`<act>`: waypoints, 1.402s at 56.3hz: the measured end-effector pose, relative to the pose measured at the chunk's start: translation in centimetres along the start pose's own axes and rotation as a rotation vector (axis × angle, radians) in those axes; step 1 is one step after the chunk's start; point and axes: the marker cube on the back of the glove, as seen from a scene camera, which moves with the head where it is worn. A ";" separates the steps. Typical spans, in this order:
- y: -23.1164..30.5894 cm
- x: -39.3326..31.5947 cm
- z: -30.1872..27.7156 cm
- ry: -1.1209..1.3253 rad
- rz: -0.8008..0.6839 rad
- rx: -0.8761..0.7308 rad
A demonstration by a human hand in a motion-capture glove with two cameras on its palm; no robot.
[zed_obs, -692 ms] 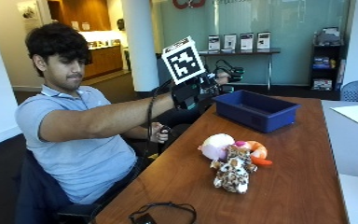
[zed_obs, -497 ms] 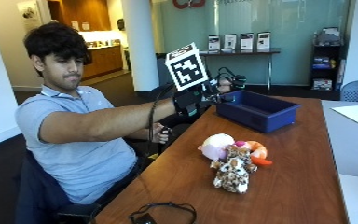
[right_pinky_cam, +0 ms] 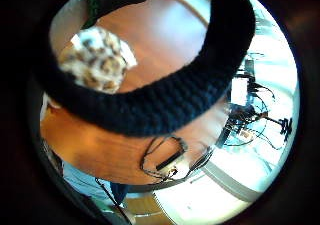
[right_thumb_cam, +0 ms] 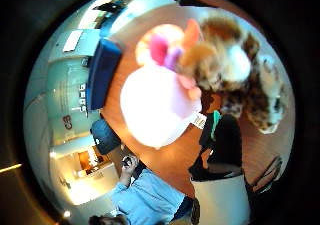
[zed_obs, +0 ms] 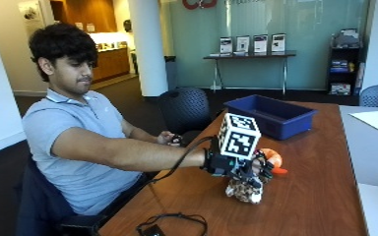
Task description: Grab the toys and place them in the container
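Gloved right hand (zed_obs: 244, 164) low over toy cluster on wooden counter (zed_obs: 307, 196), near its front edge. Grip state: cannot tell, fingers hidden behind glove rig. Leopard plush (zed_obs: 244, 189) directly beneath hand; pink-white plush (right_thumb_cam: 157, 105) and orange plush (zed_obs: 272, 158) pressed against it. Blue container (zed_obs: 271, 115) well apart, farther along counter. Toys probably light, soft, squashy, non-slippery; best taken round body, not limbs.

No legible text anywhere.

White paper (zed_obs: 377, 120) on adjoining grey table (zed_obs: 372, 162)
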 end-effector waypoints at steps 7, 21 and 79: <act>-1.0 1.0 2.0 -0.059 -0.038 0.074; -2.0 1.3 3.2 0.047 -0.013 0.354; -7.3 -38.9 -18.6 -0.096 -0.482 0.574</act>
